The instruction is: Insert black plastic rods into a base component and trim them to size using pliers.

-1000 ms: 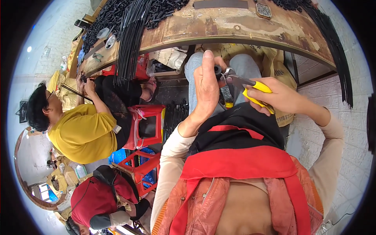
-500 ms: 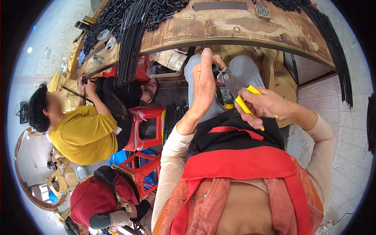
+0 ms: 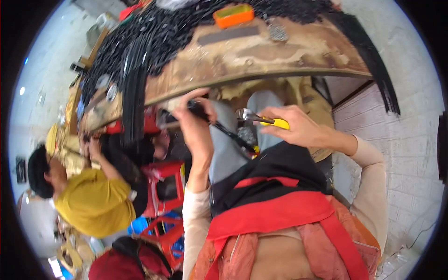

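My left hand (image 3: pixel 195 133) is raised over my left knee, its fingers curled round the thick end of a black rod (image 3: pixel 227 131). The rod's thin part slants down to the right across my lap, blurred by motion. In my right hand (image 3: pixel 298 125) is a pair of pliers with yellow handles (image 3: pixel 281 123), its metal jaws pointing left. The handles lie mostly inside my fingers. A gap separates the jaws from the rod. Between my thighs lies a clear bag or tray of small grey pieces (image 3: pixel 247 135), too blurred to make out.
Ahead stands a worn wooden table (image 3: pixel 298 58) with a heap of short black parts (image 3: pixel 163 32). Bundles of black rods (image 3: pixel 134 93) overhang its edge. An orange box (image 3: pixel 233 16) sits at the back. A co-worker in yellow (image 3: pixel 95 200) and red stools (image 3: pixel 165 186) are at left.
My left hand has moved left with the rod, away from the pliers' jaws. The pliers have turned, jaws now pointing left. The whole view has shifted, showing more of the table.
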Available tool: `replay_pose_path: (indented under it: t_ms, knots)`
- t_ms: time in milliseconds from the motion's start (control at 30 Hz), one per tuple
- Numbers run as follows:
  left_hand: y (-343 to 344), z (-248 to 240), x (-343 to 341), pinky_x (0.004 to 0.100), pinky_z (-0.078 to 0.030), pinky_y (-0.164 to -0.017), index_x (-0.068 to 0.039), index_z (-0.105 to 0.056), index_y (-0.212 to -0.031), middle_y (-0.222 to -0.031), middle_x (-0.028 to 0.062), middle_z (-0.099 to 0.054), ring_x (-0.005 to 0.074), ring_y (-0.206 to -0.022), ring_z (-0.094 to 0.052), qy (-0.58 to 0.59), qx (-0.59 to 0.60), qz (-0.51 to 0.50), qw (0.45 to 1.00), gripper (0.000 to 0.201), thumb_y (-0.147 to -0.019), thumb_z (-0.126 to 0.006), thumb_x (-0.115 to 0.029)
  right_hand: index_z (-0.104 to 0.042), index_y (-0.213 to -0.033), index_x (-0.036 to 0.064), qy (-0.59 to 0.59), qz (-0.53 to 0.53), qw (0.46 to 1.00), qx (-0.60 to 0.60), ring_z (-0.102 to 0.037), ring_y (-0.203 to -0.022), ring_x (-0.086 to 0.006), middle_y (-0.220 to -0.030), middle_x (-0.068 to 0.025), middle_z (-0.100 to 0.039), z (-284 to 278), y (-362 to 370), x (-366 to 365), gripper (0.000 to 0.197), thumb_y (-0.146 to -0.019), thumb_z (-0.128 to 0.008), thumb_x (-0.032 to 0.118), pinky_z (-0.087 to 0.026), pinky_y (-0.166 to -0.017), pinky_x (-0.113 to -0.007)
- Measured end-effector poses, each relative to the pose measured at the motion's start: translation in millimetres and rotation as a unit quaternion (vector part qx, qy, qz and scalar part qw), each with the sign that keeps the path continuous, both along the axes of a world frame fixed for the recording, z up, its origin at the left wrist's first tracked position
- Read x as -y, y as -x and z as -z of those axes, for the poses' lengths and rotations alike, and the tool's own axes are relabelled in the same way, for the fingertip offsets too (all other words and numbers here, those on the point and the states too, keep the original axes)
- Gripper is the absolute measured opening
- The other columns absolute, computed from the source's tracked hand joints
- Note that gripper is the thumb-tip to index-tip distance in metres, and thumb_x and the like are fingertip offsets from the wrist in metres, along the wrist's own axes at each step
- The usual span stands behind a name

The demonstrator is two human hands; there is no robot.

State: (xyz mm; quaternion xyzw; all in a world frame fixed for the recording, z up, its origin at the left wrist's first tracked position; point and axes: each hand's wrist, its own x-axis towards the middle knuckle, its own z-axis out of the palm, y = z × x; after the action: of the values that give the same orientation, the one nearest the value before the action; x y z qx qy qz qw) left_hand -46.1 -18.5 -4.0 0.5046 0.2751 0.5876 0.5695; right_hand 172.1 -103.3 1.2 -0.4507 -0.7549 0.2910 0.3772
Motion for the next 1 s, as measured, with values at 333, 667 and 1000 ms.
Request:
replay_pose_path:
  t_ms: [333, 667, 1000]
  knots:
    - [-33, 17, -12, 0.0272, -0.042, -0.061, -0.001, -0.046, -0.099, -0.074, 0.0059, -0.050, 0.0134, -0.064, -0.048, -0.041, -0.119, 0.177, 0.976, 0.044, -0.100, -0.045, -0.044, -0.063, -0.098, 0.0041, -0.118, 0.258, 0.899, 0.333, -0.063, -0.090, -0.0357, -0.092, -0.0162, -0.066, 25, -167, -190, 0.021, -0.077, -0.058, 0.005, -0.049, -0.077, -0.044]
    - [-35, 39, -29, 0.0226, -0.036, -0.061, -0.004, -0.048, -0.104, -0.077, 0.0008, -0.049, 0.0072, -0.067, -0.041, 0.020, -0.078, 0.206, 0.975, 0.029, -0.101, -0.049, -0.033, -0.065, -0.098, 0.0032, -0.087, 0.268, 0.903, 0.325, -0.063, -0.084, -0.0361, -0.087, -0.0153, -0.066, 27, -179, -226, 0.021, -0.079, -0.061, 0.013, -0.049, -0.073, -0.043]
    - [-34, 7, 5, 0.0237, -0.035, -0.058, -0.001, -0.049, -0.102, -0.072, 0.0019, -0.047, 0.0090, -0.065, -0.042, -0.028, -0.116, 0.202, 0.972, 0.042, -0.103, -0.041, -0.042, -0.063, -0.087, 0.0032, 0.263, 0.259, 0.912, -0.177, -0.057, -0.062, -0.0077, -0.074, -0.0006, -0.061, 25, -215, -250, 0.016, -0.088, -0.069, 0.018, -0.044, -0.050, -0.023]
